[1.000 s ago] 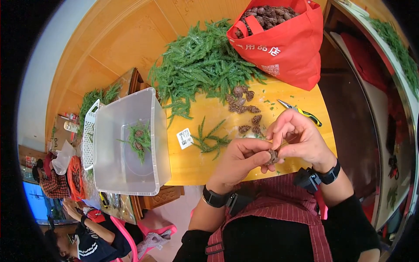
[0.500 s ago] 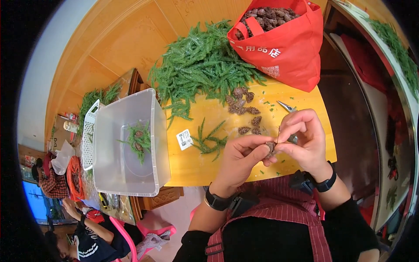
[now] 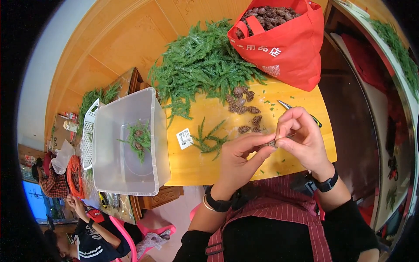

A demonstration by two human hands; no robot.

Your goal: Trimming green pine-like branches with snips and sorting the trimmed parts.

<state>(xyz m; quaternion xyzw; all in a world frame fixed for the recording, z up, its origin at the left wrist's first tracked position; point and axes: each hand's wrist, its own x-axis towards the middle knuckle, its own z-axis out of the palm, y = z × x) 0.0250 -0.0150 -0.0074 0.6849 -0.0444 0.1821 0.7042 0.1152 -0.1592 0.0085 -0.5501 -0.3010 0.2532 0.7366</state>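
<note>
Co-workers: two at the far left, one in a plaid shirt (image 3: 56, 186), one in a dark top with white stripes (image 3: 94, 239).
Basket: one, white and perforated (image 3: 90, 135), just beside the bin.
Clear bin: one (image 3: 109, 115), holding one green bunch (image 3: 144, 142) with what look like two cones in it.
Label: one, white (image 3: 184, 139), flat near the bin.
Loose sprig: one, several-branched (image 3: 209, 140), touching or just beside the label; I cannot tell which.
Greenery: one heap (image 3: 200, 65), too tangled to count.
Loose cones: about ten (image 3: 241, 108), some overlapping.
My left hand (image 3: 238, 159): thumb and fingers nearly closed, pinching one pine cone (image 3: 268, 144).
My right hand (image 3: 305, 142): thumb and fingertips drawn together at the cone's right end; what they grip is too small to tell.
Red bag: one (image 3: 290, 56), brimming with cones past counting.
Pliers: one pair (image 3: 283, 105), partly behind my right hand, nose pointing up and left.
Cone's lie: above the worktop's near edge, mostly hidden by my fingers; the visible strip runs roughly sideways, but which end is the tip I cannot tell.
Room, left: wood-panelled wall (image 3: 122, 48), pink chair (image 3: 122, 233).
Worktop: yellow (image 3: 192, 168), dotted with green clippings.
Room, right: more greenery (image 3: 395, 43) along a pale ledge.
</note>
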